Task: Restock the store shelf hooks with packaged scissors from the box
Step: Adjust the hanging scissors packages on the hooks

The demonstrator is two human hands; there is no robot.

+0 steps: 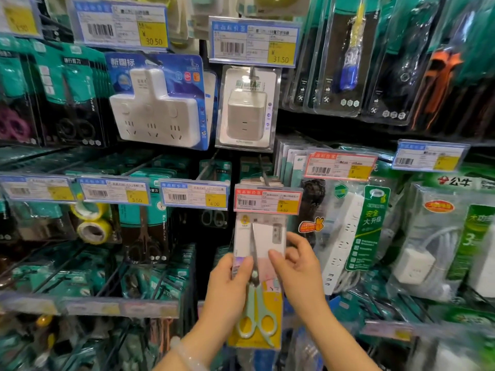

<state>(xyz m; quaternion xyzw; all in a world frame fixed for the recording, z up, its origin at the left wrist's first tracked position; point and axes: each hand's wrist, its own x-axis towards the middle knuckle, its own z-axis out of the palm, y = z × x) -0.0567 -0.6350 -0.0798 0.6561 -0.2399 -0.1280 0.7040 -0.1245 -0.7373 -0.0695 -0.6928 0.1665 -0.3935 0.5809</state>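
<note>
A packaged pair of scissors (258, 266) with pale green handles on a white, pink and yellow card hangs upright just below a red-framed price tag (267, 200). My left hand (227, 287) grips the pack's left edge, thumb across its front. My right hand (300, 266) holds the right edge, thumb on the front and fingers behind. The pack's top sits under the tag, where a metal hook (263, 171) juts out; whether the hook passes through the pack is hidden. The box is out of view.
Hooks to the left carry dark-carded scissors (144, 236), small scissors (213, 218) and tape rolls (92, 223). White socket adapters (158, 108) hang above. Power strips in bags (348, 236) crowd the right side. Lower hooks hold more teal packs.
</note>
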